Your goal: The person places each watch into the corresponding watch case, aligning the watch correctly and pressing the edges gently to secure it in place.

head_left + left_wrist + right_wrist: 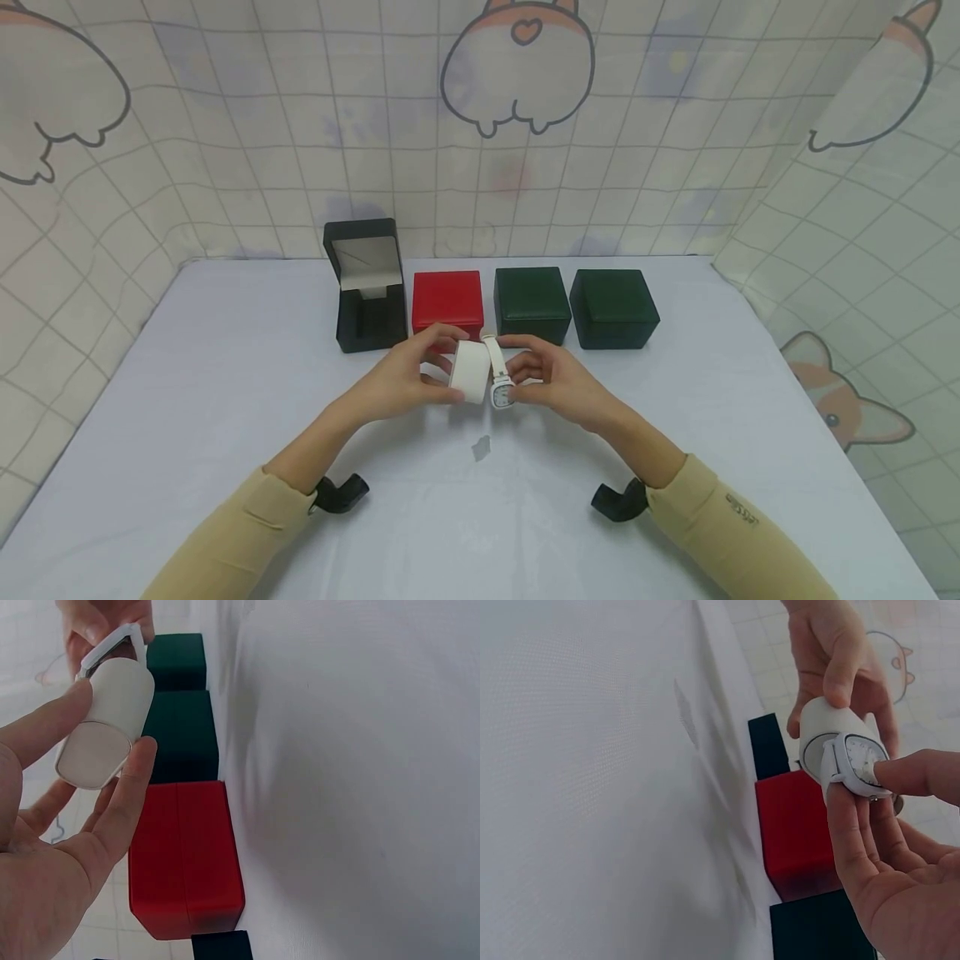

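Note:
My left hand [401, 379] grips a white watch cushion [469, 372] between thumb and fingers, above the table. Beside the cushion's right end is a white wristwatch [502, 394] with a pale strap. My right hand [558, 379] pinches the watch, its thumb on the dial. In the right wrist view the watch face [862, 759] overlaps the cushion's end [821, 724]. Seen from the left wrist, the strap stands bent at the cushion's far end; I cannot tell whether it goes around the cushion.
Behind the hands, an open black watch box [369, 308], a closed red box [448, 300] and two closed dark green boxes [531, 300] stand in a row. A small grey patch [481, 448] shows on the white tabletop [480, 533]. A patterned curtain [300, 167] hangs behind.

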Demonstrator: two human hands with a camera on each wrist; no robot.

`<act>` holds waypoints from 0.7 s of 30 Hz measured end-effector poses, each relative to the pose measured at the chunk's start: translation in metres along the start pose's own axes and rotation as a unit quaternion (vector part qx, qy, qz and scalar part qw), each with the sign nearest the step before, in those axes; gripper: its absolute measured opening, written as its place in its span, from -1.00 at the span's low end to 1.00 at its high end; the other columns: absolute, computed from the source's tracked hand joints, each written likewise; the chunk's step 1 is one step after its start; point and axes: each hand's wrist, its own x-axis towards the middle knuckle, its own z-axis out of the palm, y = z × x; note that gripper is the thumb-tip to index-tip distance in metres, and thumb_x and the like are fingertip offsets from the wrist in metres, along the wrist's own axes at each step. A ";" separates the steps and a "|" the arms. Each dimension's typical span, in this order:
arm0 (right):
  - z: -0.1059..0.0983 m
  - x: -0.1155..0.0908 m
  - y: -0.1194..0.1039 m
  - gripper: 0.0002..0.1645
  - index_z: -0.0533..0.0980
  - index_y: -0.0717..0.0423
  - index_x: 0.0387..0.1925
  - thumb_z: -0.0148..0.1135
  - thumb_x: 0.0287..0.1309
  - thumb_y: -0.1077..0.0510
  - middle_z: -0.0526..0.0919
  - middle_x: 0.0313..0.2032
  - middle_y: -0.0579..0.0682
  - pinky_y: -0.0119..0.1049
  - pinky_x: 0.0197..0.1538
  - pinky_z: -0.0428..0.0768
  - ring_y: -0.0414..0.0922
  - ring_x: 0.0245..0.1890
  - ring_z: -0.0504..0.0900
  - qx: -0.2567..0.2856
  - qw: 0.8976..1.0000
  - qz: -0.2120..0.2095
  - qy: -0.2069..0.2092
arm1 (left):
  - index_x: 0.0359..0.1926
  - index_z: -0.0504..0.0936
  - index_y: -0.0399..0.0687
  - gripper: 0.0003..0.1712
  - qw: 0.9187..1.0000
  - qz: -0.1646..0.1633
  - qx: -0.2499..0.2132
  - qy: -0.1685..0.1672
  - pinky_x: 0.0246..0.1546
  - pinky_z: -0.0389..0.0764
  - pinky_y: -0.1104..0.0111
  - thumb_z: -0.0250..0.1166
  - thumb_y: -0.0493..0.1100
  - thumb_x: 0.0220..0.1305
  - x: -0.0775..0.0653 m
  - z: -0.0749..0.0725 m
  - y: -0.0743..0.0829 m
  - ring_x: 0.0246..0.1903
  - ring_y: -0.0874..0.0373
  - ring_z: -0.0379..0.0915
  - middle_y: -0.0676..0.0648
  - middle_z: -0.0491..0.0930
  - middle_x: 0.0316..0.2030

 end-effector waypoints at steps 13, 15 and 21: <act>0.001 -0.001 -0.005 -0.20 0.29 0.07 0.48 0.34 0.27 0.35 0.65 0.00 0.12 -0.20 0.05 0.68 0.07 0.02 0.64 -0.004 1.000 -0.006 -0.026 | 0.41 0.35 0.07 -0.08 1.000 0.012 -0.009 -0.012 -0.10 0.72 0.25 0.62 -0.24 0.07 0.001 0.003 0.001 0.08 -0.01 0.50 -0.04 0.47 0.17; 0.001 0.000 -0.005 -0.20 0.29 0.06 0.48 0.33 0.27 0.36 0.65 -0.01 0.12 -0.20 0.06 0.68 0.07 0.02 0.64 -0.002 1.000 -0.008 -0.030 | 0.42 0.36 0.09 -0.06 1.000 0.010 -0.008 -0.017 -0.11 0.72 0.26 0.62 -0.24 0.06 0.001 0.003 0.001 0.09 0.00 0.48 -0.01 0.47 0.16; 0.001 0.001 -0.005 -0.22 0.31 0.05 0.48 0.29 0.27 0.39 0.66 -0.03 0.12 -0.21 0.06 0.67 0.08 -0.01 0.64 0.007 0.999 -0.021 -0.043 | 0.47 0.36 0.07 -0.03 0.999 0.012 0.003 -0.030 -0.11 0.72 0.27 0.62 -0.22 0.06 0.000 0.004 0.003 0.08 -0.02 0.47 -0.04 0.45 0.16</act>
